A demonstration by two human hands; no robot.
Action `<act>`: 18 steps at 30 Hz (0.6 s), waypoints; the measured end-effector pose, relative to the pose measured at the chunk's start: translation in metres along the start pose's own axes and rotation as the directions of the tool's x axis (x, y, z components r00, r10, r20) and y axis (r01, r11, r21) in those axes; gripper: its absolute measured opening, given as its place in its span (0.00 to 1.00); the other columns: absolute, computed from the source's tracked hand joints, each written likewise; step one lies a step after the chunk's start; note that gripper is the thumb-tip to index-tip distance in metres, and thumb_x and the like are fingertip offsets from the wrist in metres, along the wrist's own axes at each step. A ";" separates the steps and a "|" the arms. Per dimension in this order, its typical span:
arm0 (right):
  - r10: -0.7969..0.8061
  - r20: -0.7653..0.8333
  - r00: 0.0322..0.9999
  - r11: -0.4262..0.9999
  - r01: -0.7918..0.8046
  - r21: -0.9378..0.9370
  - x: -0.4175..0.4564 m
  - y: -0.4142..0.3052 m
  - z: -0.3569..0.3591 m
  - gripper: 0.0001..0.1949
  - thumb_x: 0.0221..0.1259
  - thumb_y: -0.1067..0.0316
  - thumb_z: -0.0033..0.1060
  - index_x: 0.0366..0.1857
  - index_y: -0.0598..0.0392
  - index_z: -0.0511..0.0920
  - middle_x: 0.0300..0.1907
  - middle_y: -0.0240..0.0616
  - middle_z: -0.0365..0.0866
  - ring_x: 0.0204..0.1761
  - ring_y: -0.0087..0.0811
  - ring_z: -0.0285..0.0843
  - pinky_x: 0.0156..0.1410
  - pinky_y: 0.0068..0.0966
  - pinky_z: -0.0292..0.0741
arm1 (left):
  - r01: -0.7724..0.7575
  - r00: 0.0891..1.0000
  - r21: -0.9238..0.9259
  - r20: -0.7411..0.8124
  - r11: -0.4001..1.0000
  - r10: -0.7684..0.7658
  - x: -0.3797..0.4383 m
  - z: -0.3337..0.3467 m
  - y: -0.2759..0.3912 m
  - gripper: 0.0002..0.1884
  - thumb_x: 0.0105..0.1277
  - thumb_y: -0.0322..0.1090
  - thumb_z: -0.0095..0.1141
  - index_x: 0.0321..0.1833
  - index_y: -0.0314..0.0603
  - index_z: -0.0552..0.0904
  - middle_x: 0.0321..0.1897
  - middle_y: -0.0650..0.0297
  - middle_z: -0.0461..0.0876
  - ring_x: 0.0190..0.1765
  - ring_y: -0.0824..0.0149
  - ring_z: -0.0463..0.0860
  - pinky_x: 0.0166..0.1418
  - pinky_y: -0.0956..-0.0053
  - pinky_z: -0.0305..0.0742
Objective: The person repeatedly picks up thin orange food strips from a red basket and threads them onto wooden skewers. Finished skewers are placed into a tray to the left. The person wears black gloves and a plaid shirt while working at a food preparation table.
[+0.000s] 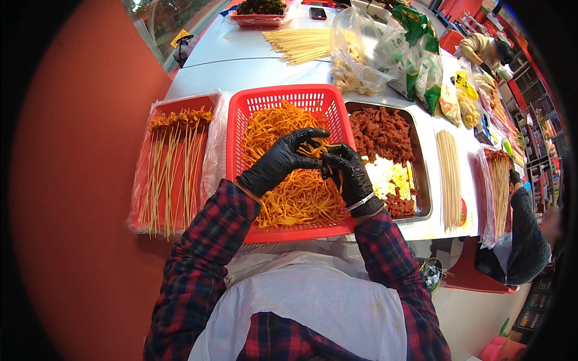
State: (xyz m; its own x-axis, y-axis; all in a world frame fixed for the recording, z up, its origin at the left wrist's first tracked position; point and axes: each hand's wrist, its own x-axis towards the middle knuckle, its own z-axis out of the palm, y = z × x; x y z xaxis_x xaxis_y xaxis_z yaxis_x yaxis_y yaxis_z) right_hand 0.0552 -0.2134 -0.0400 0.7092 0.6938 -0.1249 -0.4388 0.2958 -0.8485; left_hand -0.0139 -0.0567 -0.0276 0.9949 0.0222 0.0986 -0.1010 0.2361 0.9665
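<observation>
Both my hands wear black gloves and meet above a red plastic basket (289, 235) of orange noodle-like strands (298, 198). Between the thumb and fingers of my left hand (282, 158) is a small bunch of strands (314, 148). My right hand (350, 173), with a white band at its wrist, pinches the strand ends beside it; a pale strip hangs below its fingers. Whether a skewer is within the grip cannot be seen. To the left, a plastic-lined red tray (185, 102) holds wooden skewers (169, 167) with orange bunches (180, 118) at their far ends.
Right of the basket, a metal tray (426, 194) holds reddish-brown meat strips (381, 131). Beyond it lie bare skewers (448, 180). More skewers (302, 43) and plastic bags (354, 49) are farther back. Another person's dark sleeve (526, 239) is at right; a second person (478, 49) leans in behind.
</observation>
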 end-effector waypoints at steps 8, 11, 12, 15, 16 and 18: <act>0.062 -0.018 0.998 0.997 -0.063 -0.039 0.001 0.000 0.005 0.10 0.56 0.71 0.56 0.40 0.61 0.74 0.29 0.36 0.76 0.28 0.27 0.76 0.36 0.23 0.75 | -0.034 0.987 -0.006 -0.156 0.999 0.033 0.000 -0.015 -0.011 0.08 0.61 0.27 0.56 0.42 0.34 0.79 0.29 0.65 0.80 0.29 0.75 0.76 0.36 0.81 0.73; 0.034 0.002 0.999 0.999 -0.034 0.005 -0.003 -0.003 0.007 0.11 0.57 0.71 0.54 0.43 0.61 0.74 0.33 0.37 0.76 0.30 0.27 0.77 0.38 0.24 0.76 | -0.068 0.970 -0.107 -0.240 0.992 0.041 0.001 -0.021 -0.012 0.07 0.61 0.27 0.55 0.42 0.35 0.79 0.28 0.64 0.79 0.28 0.73 0.77 0.34 0.80 0.73; -0.004 0.026 1.000 1.000 0.005 -0.026 -0.001 0.000 0.004 0.12 0.56 0.72 0.54 0.44 0.62 0.74 0.32 0.38 0.77 0.30 0.27 0.77 0.38 0.24 0.76 | -0.075 0.964 -0.148 -0.264 0.986 0.034 0.001 -0.022 -0.011 0.07 0.61 0.27 0.55 0.42 0.35 0.79 0.28 0.64 0.80 0.29 0.73 0.77 0.34 0.80 0.73; -0.052 0.026 0.998 0.996 0.053 -0.064 0.001 0.003 -0.001 0.12 0.55 0.73 0.54 0.43 0.62 0.74 0.32 0.38 0.78 0.29 0.27 0.76 0.36 0.23 0.75 | -0.092 0.953 -0.247 -0.302 0.965 0.014 0.000 -0.021 -0.008 0.07 0.61 0.26 0.54 0.42 0.36 0.78 0.30 0.64 0.80 0.30 0.72 0.79 0.35 0.80 0.73; -0.060 -0.005 0.998 0.997 0.060 -0.043 0.000 0.002 0.002 0.11 0.54 0.74 0.55 0.41 0.62 0.74 0.30 0.38 0.78 0.29 0.27 0.76 0.35 0.23 0.73 | -0.092 0.952 -0.264 -0.307 0.960 0.006 0.000 -0.021 -0.008 0.07 0.61 0.26 0.54 0.42 0.36 0.78 0.30 0.65 0.80 0.30 0.72 0.79 0.35 0.79 0.73; -0.085 -0.037 0.996 0.994 0.083 -0.067 0.001 0.003 0.001 0.10 0.54 0.75 0.55 0.40 0.62 0.74 0.30 0.38 0.78 0.29 0.27 0.76 0.35 0.23 0.73 | -0.100 0.941 -0.297 -0.337 0.950 -0.006 0.000 -0.022 -0.006 0.06 0.61 0.26 0.55 0.41 0.36 0.79 0.30 0.64 0.80 0.31 0.71 0.79 0.36 0.78 0.74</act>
State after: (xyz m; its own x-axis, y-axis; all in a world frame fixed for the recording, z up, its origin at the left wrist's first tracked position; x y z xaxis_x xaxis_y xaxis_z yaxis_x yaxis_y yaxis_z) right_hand 0.0544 -0.2114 -0.0422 0.7642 0.6411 -0.0710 -0.3407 0.3078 -0.8884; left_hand -0.0135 -0.0366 -0.0391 0.9378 0.3472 0.0070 -0.1951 0.5101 0.8377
